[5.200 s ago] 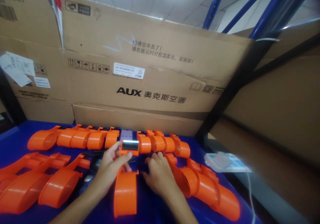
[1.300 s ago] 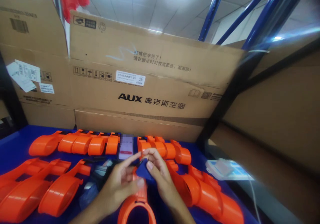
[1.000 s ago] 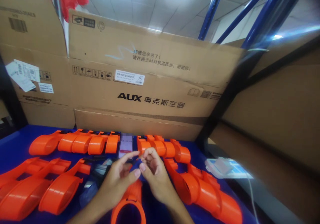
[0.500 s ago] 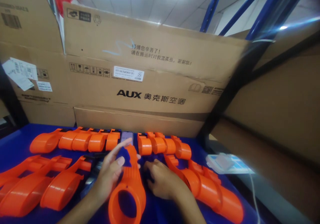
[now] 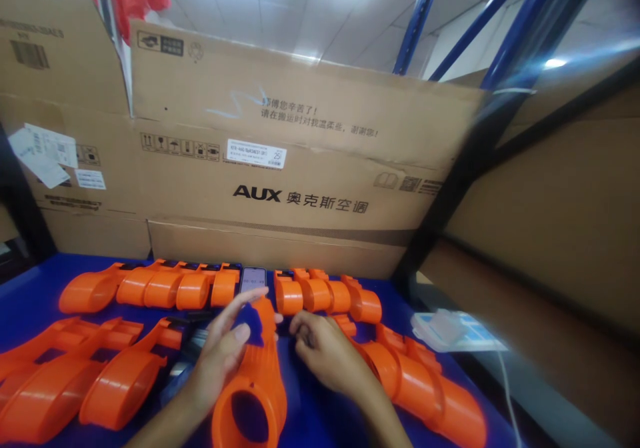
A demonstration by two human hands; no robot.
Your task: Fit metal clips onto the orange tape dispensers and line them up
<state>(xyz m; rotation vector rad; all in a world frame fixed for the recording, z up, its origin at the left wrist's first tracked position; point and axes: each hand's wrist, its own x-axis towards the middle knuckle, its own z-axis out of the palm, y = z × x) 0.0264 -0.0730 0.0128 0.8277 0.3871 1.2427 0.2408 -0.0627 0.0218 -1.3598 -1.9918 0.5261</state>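
Observation:
My left hand (image 5: 223,358) is wrapped round the upper part of an orange plastic piece (image 5: 274,368), its fingers passing behind and the thumb on the near side. The piece stands tilted, with its round ring opening towards me at the bottom. To its right is my right hand (image 5: 325,355), fingers curled in a pinch and apart from the piece; what they hold, if anything, is hidden. Similar orange ring pieces lie on both sides: a near left group (image 5: 123,385), a near right group (image 5: 415,381), a back left row (image 5: 163,285) and a back right row (image 5: 315,295).
A phone (image 5: 254,279) leans at the back of the blue surface (image 5: 305,428). AUX cardboard (image 5: 300,235) forms the back wall. Beside the black rack post (image 5: 435,215) sits a clear plastic case (image 5: 457,331) with a white cable (image 5: 507,381). A greyish item (image 5: 180,368) lies partly behind my left wrist.
The view has tipped slightly upward, so the scene sits a little lower. My right hand has shifted slightly, with its fingers still curled. My left hand keeps its hold on the orange piece.

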